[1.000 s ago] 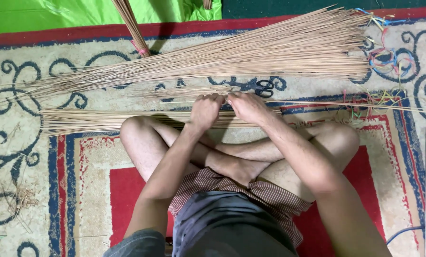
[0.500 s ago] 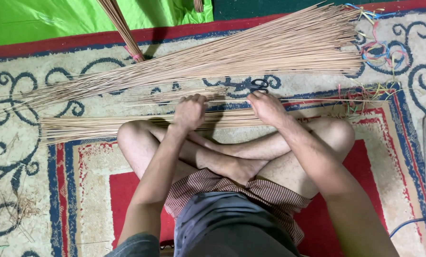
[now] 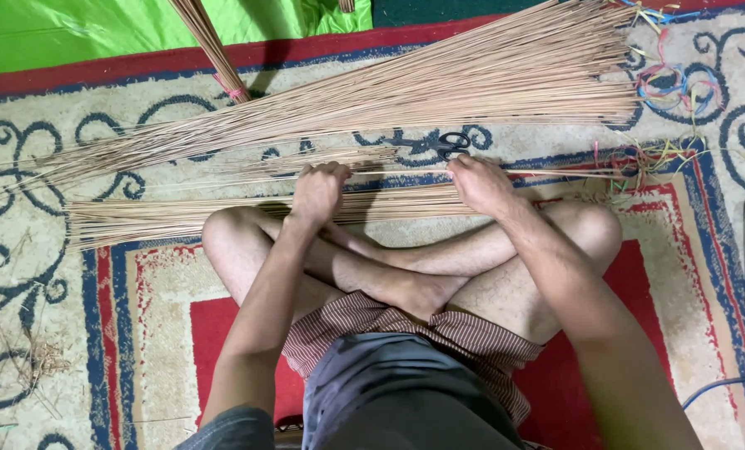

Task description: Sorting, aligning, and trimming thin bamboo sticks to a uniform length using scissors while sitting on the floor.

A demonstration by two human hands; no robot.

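L hand (image 3: pixel 318 193) and R hand (image 3: pixel 482 183) both closed on thin stick bundle (image 3: pixel 222 215), lying flat on carpet (image 3: pixel 64 333) just in front of crossed legs. Bigger stick pile (image 3: pixel 439 92) beyond; scissors (image 3: pixel 447 143) between the two.

The scissors (image 3: pixel 449 143) lie half hidden under the big stick bundle (image 3: pixel 406 100).
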